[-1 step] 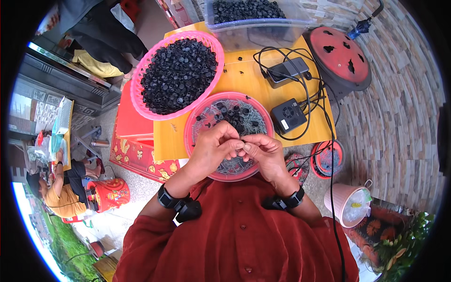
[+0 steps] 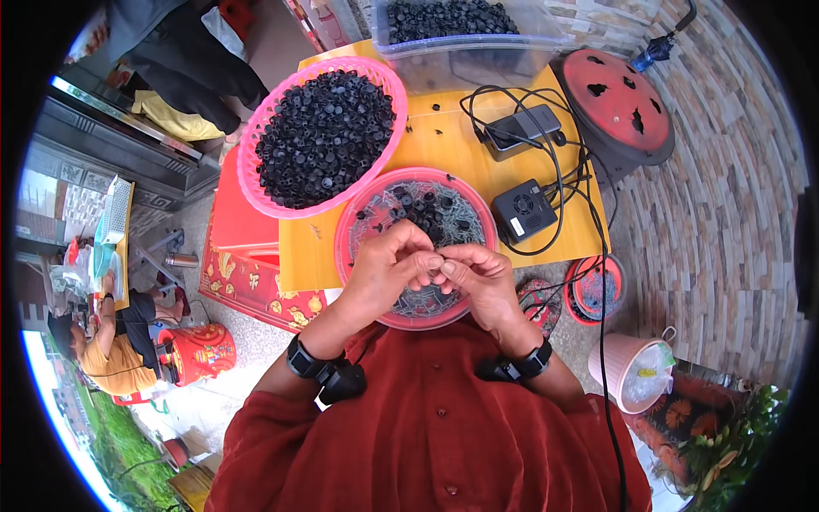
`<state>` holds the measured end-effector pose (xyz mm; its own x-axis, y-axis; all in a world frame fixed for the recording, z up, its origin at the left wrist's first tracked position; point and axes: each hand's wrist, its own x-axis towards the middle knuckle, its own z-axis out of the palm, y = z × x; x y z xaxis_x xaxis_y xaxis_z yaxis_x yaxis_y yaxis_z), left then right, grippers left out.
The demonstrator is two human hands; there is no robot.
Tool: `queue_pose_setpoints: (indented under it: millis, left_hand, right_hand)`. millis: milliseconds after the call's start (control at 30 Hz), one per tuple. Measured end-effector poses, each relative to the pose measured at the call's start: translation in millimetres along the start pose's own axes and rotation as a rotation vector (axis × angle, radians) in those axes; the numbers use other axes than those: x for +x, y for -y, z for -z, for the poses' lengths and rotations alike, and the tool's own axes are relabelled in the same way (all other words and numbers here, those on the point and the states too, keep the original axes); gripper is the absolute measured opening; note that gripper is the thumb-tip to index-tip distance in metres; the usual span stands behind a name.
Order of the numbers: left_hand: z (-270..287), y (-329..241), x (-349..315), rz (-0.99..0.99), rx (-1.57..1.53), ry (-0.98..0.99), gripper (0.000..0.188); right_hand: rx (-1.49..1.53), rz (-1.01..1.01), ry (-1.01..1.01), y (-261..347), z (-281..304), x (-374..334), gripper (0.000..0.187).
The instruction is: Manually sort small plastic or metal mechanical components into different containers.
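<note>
Over a round pink basin [image 2: 490, 224], my left hand [image 2: 388, 266] and my right hand [image 2: 484, 277] meet with their fingertips pinched together. Something tiny and dark seems to sit between them, but the fingers mostly hide it. Inside the basin lie many thin clear plastic pieces [image 2: 465, 220] and some small black caps [image 2: 424, 210]. Beyond it to the left, a pink lattice basket [image 2: 247, 175] is heaped with black caps [image 2: 328, 128] of the same look.
A clear plastic bin [image 2: 469, 68] with black parts stands at the back of the yellow board [image 2: 311, 264]. Two black boxes [image 2: 522, 132] with tangled cables lie at right. A red-topped stool [image 2: 618, 98] and a pink bucket [image 2: 607, 367] flank the wall. Two other people are at left.
</note>
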<state>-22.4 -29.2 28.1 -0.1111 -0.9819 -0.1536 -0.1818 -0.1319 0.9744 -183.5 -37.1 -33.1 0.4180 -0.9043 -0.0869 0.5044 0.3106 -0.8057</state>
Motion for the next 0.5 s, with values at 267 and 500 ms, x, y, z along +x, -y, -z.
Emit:
queue_pose_setpoints:
  millis: [267,500]
  left_hand:
    - [28,26,40,-0.309,0.734,-0.249,0.027]
    - [19,15,65,-0.227,0.957,-0.155,0.027]
  right_hand:
    - [0.184,0.004,-0.103,2,14,2,0.018]
    - [0.153,0.007,-0.155,9,19,-2,0.017]
